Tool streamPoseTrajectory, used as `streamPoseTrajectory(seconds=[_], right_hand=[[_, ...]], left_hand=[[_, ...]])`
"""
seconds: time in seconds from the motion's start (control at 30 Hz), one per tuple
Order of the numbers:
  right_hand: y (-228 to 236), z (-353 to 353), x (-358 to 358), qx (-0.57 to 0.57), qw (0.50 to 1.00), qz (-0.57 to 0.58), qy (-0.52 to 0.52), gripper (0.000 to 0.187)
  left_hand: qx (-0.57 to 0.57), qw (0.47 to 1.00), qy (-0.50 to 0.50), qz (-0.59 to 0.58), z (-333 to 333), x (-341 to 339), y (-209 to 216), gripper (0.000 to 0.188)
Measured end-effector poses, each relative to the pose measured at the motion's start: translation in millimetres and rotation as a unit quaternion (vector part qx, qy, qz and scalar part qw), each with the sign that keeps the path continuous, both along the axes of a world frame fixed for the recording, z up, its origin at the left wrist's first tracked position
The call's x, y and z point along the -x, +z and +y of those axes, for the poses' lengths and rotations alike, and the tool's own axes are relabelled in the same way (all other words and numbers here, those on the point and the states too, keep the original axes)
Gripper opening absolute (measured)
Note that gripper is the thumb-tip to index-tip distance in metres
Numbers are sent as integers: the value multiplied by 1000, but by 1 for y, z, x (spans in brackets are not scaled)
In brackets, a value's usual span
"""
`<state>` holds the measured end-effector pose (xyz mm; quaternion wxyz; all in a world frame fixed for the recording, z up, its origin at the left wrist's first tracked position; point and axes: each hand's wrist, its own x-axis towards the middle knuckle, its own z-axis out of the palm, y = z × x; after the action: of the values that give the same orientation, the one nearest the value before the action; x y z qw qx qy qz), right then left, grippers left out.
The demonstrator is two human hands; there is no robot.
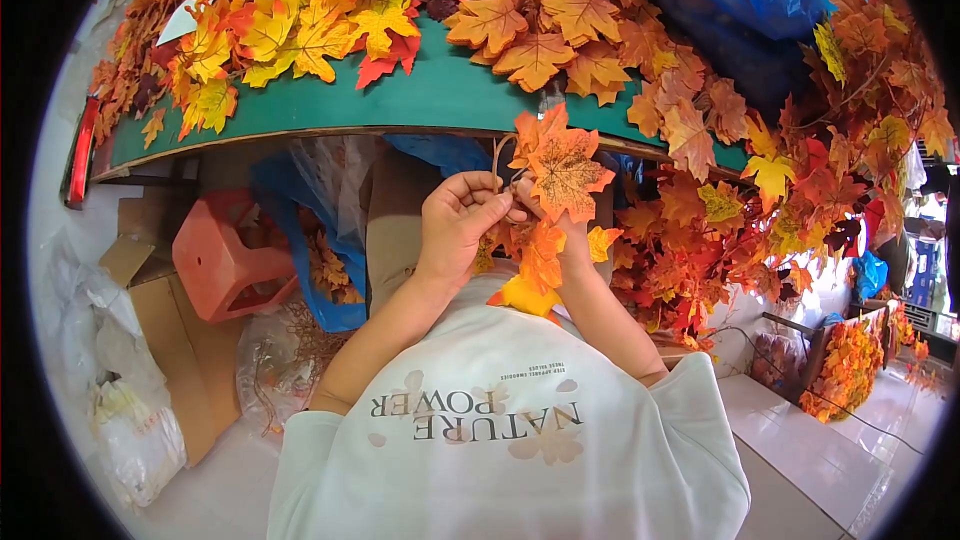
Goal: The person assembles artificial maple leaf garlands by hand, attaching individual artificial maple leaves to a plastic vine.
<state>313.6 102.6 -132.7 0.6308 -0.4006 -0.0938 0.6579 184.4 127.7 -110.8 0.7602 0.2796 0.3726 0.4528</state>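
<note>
My left hand (462, 224) is closed in a pinch, thumb against fingers, at the thin brown stem (497, 162) of an artificial maple leaf sprig. My right hand (577, 245) is closed on the same sprig, its fingers largely covered by foliage. A large orange leaf (566, 172) with dark speckles faces up over that hand. Below it hang a smaller orange leaf (542, 256) and a yellow leaf (524, 295), close to my shirt. Both hands meet in front of the table edge, above my lap.
Heaps of yellow, red and orange leaves (300, 25) cover the green tabletop (290, 98). Leaf garlands (690, 230) hang down on the right beside a blue plastic bag (715, 0). On the left stand a red plastic stool (225, 255), cardboard (185, 360) and a white bag (125, 395).
</note>
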Motion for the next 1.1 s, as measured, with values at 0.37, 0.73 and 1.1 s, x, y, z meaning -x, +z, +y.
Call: streamPoseTrajectory(seconds=[0.37, 0.73, 1.1], right_hand=[[20, -4, 5, 21, 999, 20, 26, 11], [5, -3, 9, 38, 999, 7, -19, 14], [3, -7, 4, -16, 999, -36, -1, 19]], left_hand=[[9, 1000, 9, 2, -1, 2, -8, 16], [0, 1000, 13, -3, 0, 0, -13, 15], [-19, 999, -20, 31, 4, 5, -10, 15]])
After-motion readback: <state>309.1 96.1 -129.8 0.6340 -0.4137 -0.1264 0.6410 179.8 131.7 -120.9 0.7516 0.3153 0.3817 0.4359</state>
